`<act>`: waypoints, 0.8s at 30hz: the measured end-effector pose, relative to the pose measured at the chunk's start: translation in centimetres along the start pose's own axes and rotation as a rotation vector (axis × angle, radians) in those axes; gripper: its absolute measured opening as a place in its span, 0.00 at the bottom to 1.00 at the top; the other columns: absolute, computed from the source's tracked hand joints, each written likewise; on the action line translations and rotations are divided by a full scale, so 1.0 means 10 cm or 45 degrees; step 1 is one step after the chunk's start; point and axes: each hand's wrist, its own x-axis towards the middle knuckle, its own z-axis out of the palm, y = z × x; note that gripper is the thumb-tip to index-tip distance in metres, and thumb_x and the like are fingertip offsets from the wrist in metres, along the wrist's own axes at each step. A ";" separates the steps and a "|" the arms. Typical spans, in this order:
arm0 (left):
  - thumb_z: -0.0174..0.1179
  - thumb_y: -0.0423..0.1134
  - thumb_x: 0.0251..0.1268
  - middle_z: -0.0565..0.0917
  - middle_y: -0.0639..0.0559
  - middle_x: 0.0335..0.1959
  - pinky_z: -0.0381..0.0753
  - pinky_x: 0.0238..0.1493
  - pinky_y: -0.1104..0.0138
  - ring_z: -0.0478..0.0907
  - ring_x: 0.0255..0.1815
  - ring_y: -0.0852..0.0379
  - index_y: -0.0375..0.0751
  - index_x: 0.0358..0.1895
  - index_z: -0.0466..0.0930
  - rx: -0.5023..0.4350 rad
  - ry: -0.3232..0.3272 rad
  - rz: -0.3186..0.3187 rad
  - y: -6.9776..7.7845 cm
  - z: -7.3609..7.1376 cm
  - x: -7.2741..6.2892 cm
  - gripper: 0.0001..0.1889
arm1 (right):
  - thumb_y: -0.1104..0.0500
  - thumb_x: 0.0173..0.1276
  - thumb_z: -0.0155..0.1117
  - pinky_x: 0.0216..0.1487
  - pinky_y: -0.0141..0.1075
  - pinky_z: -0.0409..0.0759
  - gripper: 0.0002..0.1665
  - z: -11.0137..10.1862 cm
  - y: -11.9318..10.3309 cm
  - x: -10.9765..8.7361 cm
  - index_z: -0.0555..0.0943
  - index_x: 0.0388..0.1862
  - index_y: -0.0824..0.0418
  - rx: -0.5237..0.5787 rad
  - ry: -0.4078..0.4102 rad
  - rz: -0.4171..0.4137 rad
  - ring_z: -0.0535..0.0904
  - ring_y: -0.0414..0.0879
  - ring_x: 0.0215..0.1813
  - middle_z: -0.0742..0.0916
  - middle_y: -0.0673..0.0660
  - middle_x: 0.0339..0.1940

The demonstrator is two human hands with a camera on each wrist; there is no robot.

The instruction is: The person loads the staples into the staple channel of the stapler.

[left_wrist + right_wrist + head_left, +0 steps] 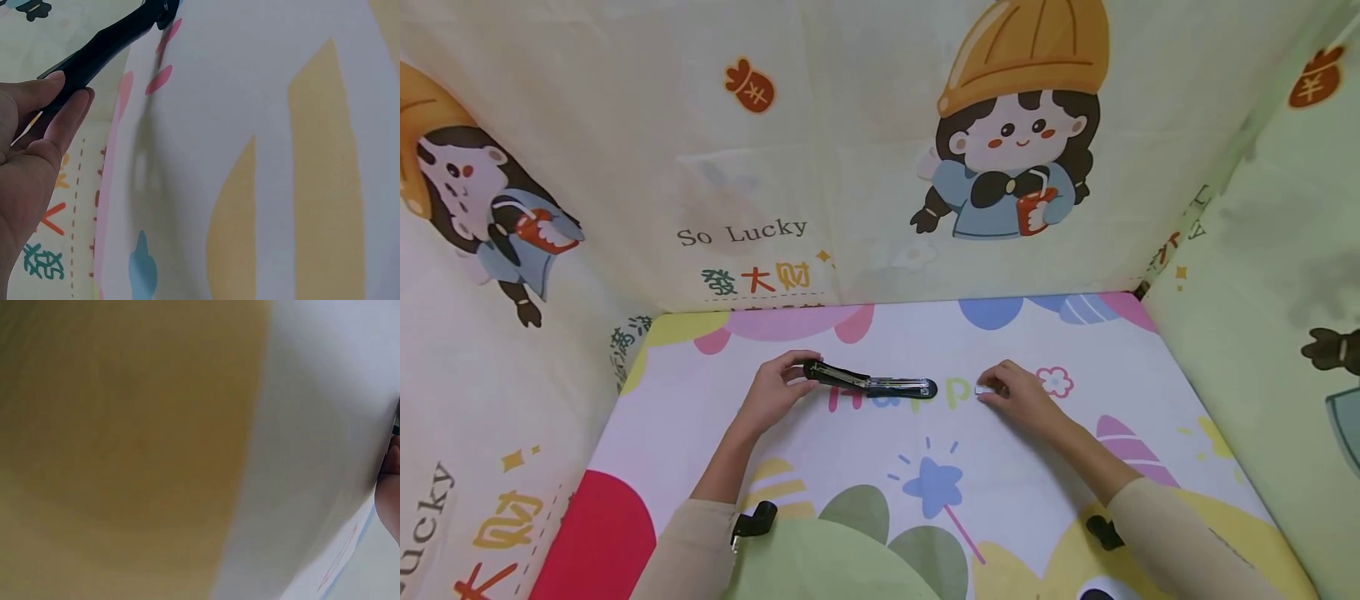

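- Fingers first: the left hand point(772, 390) has its fingertips point(69, 94) curled round the rear end of a black stapler point(871, 383), thumb on top and the other fingers underneath. It's a light pinch, not a full fist.
- Right hand point(1024, 397) lies low on the mat with its fingers bent down over a small silvery strip point(983, 389), looks like a bar of staples. The tips are on it or pinching it, kinda hard to call from the head view. The right wrist view is no help, just blur and a sliver of skin at the edge.
- Stapler lies flat on the mat, swung open, so the top arm and the metal staple channel stretch out in one long line, tip pointing toward the right hand. There's a gap between the tip and the strip.
- Step in hand, I'd say: reloading, with the stapler steadied open and the staples being picked up.
- Next move calls for lifting the strip cleanly, lining it up with the channel and sliding it in while the left hand keeps the body from skidding.
- Around all that: a cartoon-print table cover point(1150, 392), and printed cloth walls point(850, 150) on three sides.
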 end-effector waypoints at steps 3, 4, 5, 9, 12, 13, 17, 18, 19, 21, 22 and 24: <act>0.67 0.21 0.63 0.79 0.35 0.64 0.85 0.55 0.67 0.81 0.63 0.36 0.31 0.65 0.78 0.006 0.001 -0.003 0.01 0.00 0.00 0.26 | 0.62 0.63 0.78 0.43 0.33 0.81 0.11 -0.01 0.01 0.00 0.86 0.43 0.59 -0.004 -0.015 -0.019 0.80 0.44 0.40 0.84 0.52 0.39; 0.67 0.21 0.63 0.79 0.35 0.64 0.85 0.55 0.67 0.81 0.63 0.36 0.31 0.65 0.78 0.009 0.001 -0.002 0.01 0.00 0.00 0.26 | 0.62 0.63 0.78 0.43 0.34 0.81 0.11 -0.02 0.01 0.00 0.86 0.43 0.59 -0.004 -0.015 -0.026 0.80 0.44 0.40 0.84 0.52 0.38; 0.66 0.20 0.63 0.79 0.35 0.64 0.85 0.55 0.67 0.81 0.63 0.36 0.31 0.65 0.78 0.012 0.000 -0.003 0.02 0.00 0.00 0.26 | 0.62 0.63 0.77 0.43 0.34 0.82 0.10 -0.02 0.01 0.00 0.86 0.42 0.58 -0.007 -0.014 -0.034 0.80 0.44 0.40 0.84 0.51 0.38; 0.67 0.21 0.63 0.79 0.36 0.64 0.85 0.55 0.67 0.82 0.62 0.37 0.32 0.65 0.79 0.012 0.001 0.000 0.03 0.01 0.01 0.25 | 0.62 0.64 0.77 0.44 0.34 0.82 0.09 -0.03 0.02 0.00 0.86 0.41 0.58 -0.014 -0.022 -0.039 0.81 0.44 0.40 0.84 0.52 0.38; 0.67 0.21 0.63 0.80 0.35 0.64 0.86 0.53 0.69 0.82 0.62 0.37 0.33 0.64 0.79 0.002 0.003 0.009 0.04 0.00 0.01 0.25 | 0.62 0.65 0.76 0.44 0.34 0.82 0.08 -0.05 0.01 0.01 0.85 0.41 0.58 -0.003 -0.036 -0.025 0.81 0.43 0.40 0.84 0.51 0.38; 0.67 0.22 0.63 0.80 0.35 0.64 0.86 0.53 0.70 0.82 0.62 0.37 0.34 0.64 0.79 -0.004 0.001 0.010 0.04 0.00 0.01 0.25 | 0.62 0.65 0.76 0.44 0.33 0.82 0.08 -0.05 0.00 0.01 0.85 0.41 0.59 -0.001 -0.040 -0.019 0.81 0.43 0.40 0.84 0.52 0.38; 0.68 0.23 0.63 0.80 0.36 0.64 0.85 0.52 0.72 0.82 0.62 0.38 0.34 0.64 0.79 0.001 -0.010 0.014 0.03 0.01 0.02 0.25 | 0.61 0.66 0.75 0.43 0.33 0.81 0.08 -0.06 -0.01 0.02 0.85 0.41 0.58 0.002 -0.049 0.000 0.79 0.41 0.39 0.83 0.51 0.38; 0.68 0.23 0.63 0.80 0.36 0.64 0.85 0.52 0.72 0.82 0.62 0.38 0.34 0.64 0.79 0.006 -0.009 0.014 0.03 0.01 0.01 0.25 | 0.61 0.66 0.75 0.43 0.32 0.81 0.08 -0.06 -0.01 0.02 0.85 0.41 0.58 0.004 -0.052 0.001 0.79 0.41 0.39 0.83 0.51 0.38; 0.68 0.23 0.63 0.80 0.36 0.64 0.85 0.52 0.72 0.82 0.62 0.38 0.35 0.65 0.79 0.013 -0.008 0.010 0.02 0.01 0.01 0.25 | 0.61 0.66 0.75 0.42 0.32 0.80 0.08 -0.06 -0.01 0.03 0.85 0.41 0.57 0.005 -0.056 0.003 0.78 0.41 0.39 0.83 0.51 0.38; 0.67 0.23 0.64 0.80 0.36 0.65 0.85 0.53 0.70 0.82 0.63 0.38 0.34 0.65 0.79 0.028 -0.002 0.004 0.03 0.01 0.01 0.25 | 0.60 0.67 0.75 0.41 0.32 0.78 0.07 -0.06 -0.02 0.05 0.85 0.41 0.57 0.006 -0.062 -0.005 0.76 0.41 0.39 0.83 0.51 0.38; 0.67 0.23 0.64 0.79 0.36 0.65 0.86 0.53 0.69 0.82 0.63 0.38 0.34 0.66 0.78 0.031 -0.001 -0.001 0.03 0.01 0.01 0.26 | 0.61 0.67 0.75 0.41 0.31 0.78 0.08 -0.06 -0.03 0.06 0.84 0.42 0.57 0.007 -0.066 -0.007 0.76 0.41 0.39 0.83 0.51 0.38; 0.66 0.22 0.64 0.79 0.35 0.65 0.86 0.54 0.67 0.81 0.63 0.37 0.34 0.66 0.78 0.032 -0.001 -0.013 0.03 0.00 0.01 0.26 | 0.61 0.67 0.74 0.41 0.32 0.77 0.08 -0.06 -0.05 0.08 0.84 0.43 0.57 0.007 -0.070 -0.019 0.75 0.41 0.38 0.83 0.51 0.38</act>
